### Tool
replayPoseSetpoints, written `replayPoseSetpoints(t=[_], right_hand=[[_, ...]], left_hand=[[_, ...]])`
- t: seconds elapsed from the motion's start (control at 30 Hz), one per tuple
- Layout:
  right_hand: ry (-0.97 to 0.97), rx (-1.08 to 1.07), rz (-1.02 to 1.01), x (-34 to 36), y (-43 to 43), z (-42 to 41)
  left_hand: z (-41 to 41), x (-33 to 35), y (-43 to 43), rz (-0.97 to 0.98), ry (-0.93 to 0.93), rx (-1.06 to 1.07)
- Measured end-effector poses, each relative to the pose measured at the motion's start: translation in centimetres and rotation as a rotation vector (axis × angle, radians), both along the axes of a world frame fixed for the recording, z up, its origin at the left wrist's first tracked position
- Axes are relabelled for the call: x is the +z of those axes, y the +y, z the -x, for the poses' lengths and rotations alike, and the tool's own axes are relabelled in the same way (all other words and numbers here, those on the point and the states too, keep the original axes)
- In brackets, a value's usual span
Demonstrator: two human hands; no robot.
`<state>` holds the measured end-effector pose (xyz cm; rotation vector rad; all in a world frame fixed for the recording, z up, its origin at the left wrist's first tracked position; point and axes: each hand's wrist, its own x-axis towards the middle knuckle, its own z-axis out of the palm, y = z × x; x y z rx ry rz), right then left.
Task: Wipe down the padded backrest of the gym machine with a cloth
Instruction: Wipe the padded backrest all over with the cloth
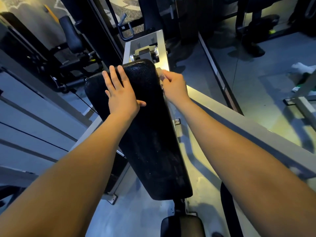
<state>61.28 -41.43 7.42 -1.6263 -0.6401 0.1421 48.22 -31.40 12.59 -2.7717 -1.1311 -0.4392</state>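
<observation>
Black machine arm (71, 35) stood far left. My left hand (119, 93) lay flat, fingers spread, on the upper backrest (150, 142). My right hand (174, 86) pinched the cloth (161, 75), mostly hidden, at the backrest's right edge. Grey frame beam (239, 127) ran just right.

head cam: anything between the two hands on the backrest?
Only a bare black stretch of backrest, seen in the head view. The left hand lies flat on it; the right hand grips a pale cloth at its right edge.
</observation>
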Motion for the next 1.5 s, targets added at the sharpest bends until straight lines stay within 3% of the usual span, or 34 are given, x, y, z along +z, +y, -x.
replayPoseSetpoints(t=[0.13, 0.27, 0.37, 0.47, 0.57, 0.77, 1.0, 1.2, 1.3, 1.5], right_hand=[[-0.067, -0.152, 0.069, -2.2, -0.3, 3.4], [0.084, -0.126, 0.25, -9.2, -3.7, 6.5], [0.095, -0.081, 0.258, -7.1, -3.5, 5.5], [-0.06, -0.161, 0.121, -2.3, -1.5, 4.4], [-0.128, -0.204, 0.131, -3.1, -1.2, 5.7], [0.089, -0.137, 0.425, -11.4, -4.1, 8.5], [0.014, -0.099, 0.192, -5.4, -1.7, 4.4], [0.214, -0.002, 0.396, -11.3, -4.3, 6.5], [0.12, -0.044, 0.374, -8.5, -4.5, 6.2], [-0.225, -0.128, 0.125, -2.6, -3.3, 6.4]], left_hand=[[0.1, -0.1, 0.1, -0.002, -0.012, -0.005], [0.3, -0.4, 0.3, -0.004, -0.019, -0.013], [0.4, -0.2, 0.1, 0.001, -0.023, -0.019], [0.4, -0.2, 0.1, 0.003, -0.037, -0.025], [0.5, -0.4, 0.1, -0.005, -0.046, -0.025], [0.5, -0.6, 0.6, 0.014, -0.064, -0.046], [0.6, -0.7, 0.7, 0.016, -0.067, -0.049], [0.3, -0.3, 0.7, 0.05, -0.013, -0.038], [1.0, 0.2, 0.6, 0.056, -0.025, -0.061], [5.5, -3.7, -0.3, 0.119, -0.095, -0.124]])
